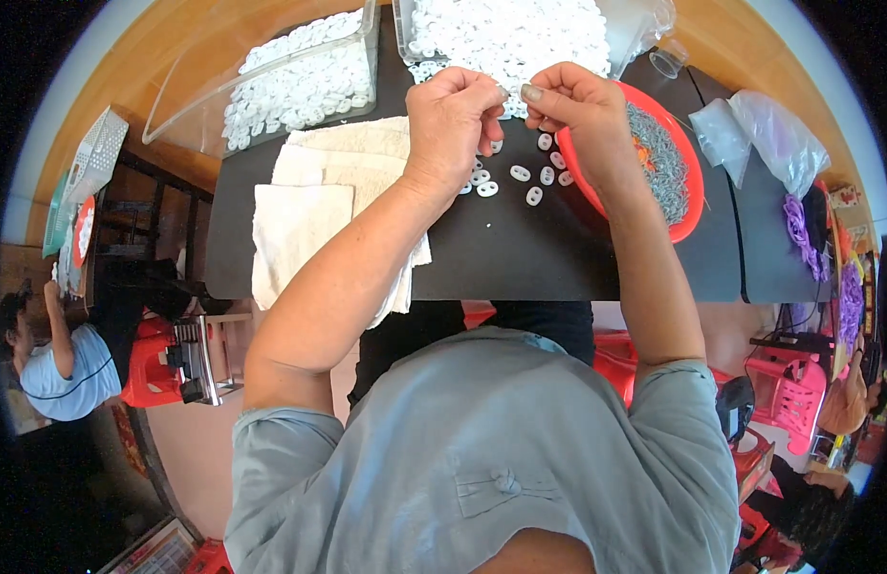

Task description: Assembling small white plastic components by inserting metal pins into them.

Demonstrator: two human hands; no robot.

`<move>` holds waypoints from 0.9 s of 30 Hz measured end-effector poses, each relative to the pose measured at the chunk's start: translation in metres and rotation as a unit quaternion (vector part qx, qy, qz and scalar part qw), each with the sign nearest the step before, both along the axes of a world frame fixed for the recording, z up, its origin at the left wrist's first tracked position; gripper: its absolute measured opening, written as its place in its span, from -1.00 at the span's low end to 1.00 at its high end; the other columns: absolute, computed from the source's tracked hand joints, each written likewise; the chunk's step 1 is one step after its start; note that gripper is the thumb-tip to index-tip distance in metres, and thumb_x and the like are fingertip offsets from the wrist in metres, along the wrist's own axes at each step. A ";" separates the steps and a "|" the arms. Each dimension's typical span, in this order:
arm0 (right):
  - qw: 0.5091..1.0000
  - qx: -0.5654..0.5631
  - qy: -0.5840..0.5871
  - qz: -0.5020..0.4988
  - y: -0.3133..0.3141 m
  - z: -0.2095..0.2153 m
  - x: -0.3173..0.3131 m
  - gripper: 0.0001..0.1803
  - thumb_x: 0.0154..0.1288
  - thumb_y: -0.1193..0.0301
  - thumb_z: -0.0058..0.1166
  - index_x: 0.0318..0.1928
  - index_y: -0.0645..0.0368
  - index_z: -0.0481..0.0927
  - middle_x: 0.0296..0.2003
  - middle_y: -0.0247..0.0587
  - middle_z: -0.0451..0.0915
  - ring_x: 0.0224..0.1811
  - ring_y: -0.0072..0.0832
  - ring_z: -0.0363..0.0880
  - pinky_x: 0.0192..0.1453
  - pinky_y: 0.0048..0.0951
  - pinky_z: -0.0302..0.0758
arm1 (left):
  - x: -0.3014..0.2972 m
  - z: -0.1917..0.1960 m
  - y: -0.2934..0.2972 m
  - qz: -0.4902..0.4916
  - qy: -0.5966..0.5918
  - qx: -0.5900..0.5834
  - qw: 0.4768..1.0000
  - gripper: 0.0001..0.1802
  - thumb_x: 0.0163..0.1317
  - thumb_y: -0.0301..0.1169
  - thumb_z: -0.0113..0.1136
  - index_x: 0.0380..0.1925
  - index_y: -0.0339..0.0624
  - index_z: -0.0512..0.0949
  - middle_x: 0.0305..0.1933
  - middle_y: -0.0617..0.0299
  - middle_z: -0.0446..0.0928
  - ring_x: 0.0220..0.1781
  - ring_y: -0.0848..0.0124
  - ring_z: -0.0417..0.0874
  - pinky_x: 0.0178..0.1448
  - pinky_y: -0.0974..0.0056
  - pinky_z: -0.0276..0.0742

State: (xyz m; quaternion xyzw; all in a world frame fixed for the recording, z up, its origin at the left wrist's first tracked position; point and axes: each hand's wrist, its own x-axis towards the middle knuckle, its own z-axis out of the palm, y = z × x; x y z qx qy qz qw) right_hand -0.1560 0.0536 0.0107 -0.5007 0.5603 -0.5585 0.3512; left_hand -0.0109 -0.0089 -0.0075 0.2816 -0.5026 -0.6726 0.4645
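My left hand [453, 120] and my right hand [585, 107] are raised close together over the dark table. Thumb and forefinger are pinched on each hand, and whatever is between them is too small to make out. Beneath and between them lie several loose white oval pieces with two holes [520, 173]. A large heap of the same white pieces [505, 43] spreads just beyond my fingers. Partly behind my right forearm stands a red basin [690, 143] full of small grey metal parts [665, 177], with something orange among them.
Folded cream cloths [305, 225] lie by my left forearm. Beyond them, a clear bin [372, 67] holds more white pieces. Clear plastic bags [778, 143] and purple cord [799, 234] are at the right. Another person [70, 368] works at the far left.
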 end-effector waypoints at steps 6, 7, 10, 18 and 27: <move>1.000 -0.007 -0.018 0.011 0.000 -0.001 0.002 -0.85 0.30 0.41 0.10 -0.27 0.26 0.59 -0.48 -0.36 0.58 -0.42 -0.65 0.52 -0.30 -0.63 0.36 | 0.001 0.002 0.002 -0.007 -0.017 -0.030 0.999 -0.89 0.10 -0.48 0.17 -0.49 -0.33 0.53 -0.60 0.21 0.50 -0.68 0.55 0.48 -0.66 0.46 0.34; 0.999 0.001 -0.032 0.014 0.001 -0.001 0.001 -0.85 0.31 0.41 0.09 -0.27 0.26 0.59 -0.48 -0.34 0.58 -0.42 -0.63 0.53 -0.30 -0.63 0.37 | 0.001 0.001 0.001 -0.008 -0.018 -0.029 0.999 -0.89 0.10 -0.48 0.17 -0.49 -0.33 0.53 -0.60 0.21 0.50 -0.68 0.55 0.48 -0.66 0.46 0.34; 0.998 0.003 -0.054 0.020 0.000 -0.001 -0.003 -0.84 0.32 0.41 0.08 -0.26 0.28 0.58 -0.47 -0.31 0.59 -0.42 -0.60 0.54 -0.31 -0.62 0.39 | 0.001 0.001 -0.002 -0.045 0.012 -0.014 0.999 -0.88 0.12 -0.49 0.21 -0.45 -0.35 0.55 -0.58 0.19 0.53 -0.65 0.54 0.51 -0.64 0.47 0.37; 0.993 0.023 -0.083 0.077 0.005 0.005 -0.020 -0.82 0.32 0.39 0.09 -0.26 0.29 0.57 -0.46 -0.28 0.58 -0.42 -0.57 0.56 -0.33 -0.60 0.40 | 0.000 0.005 0.000 -0.101 0.040 -0.062 0.992 -0.83 0.16 -0.62 0.21 -0.22 -0.44 0.59 -0.43 0.10 0.62 -0.57 0.49 0.58 -0.59 0.47 0.44; 0.983 0.012 -0.127 0.131 0.005 0.001 -0.026 -0.80 0.35 0.37 0.07 -0.30 0.28 0.55 -0.46 -0.28 0.56 -0.42 -0.56 0.55 -0.34 -0.61 0.41 | -0.001 0.011 0.008 -0.108 0.051 -0.102 0.988 -0.78 0.14 -0.64 0.24 -0.17 -0.43 0.59 -0.42 0.09 0.62 -0.49 0.49 0.61 -0.53 0.49 0.48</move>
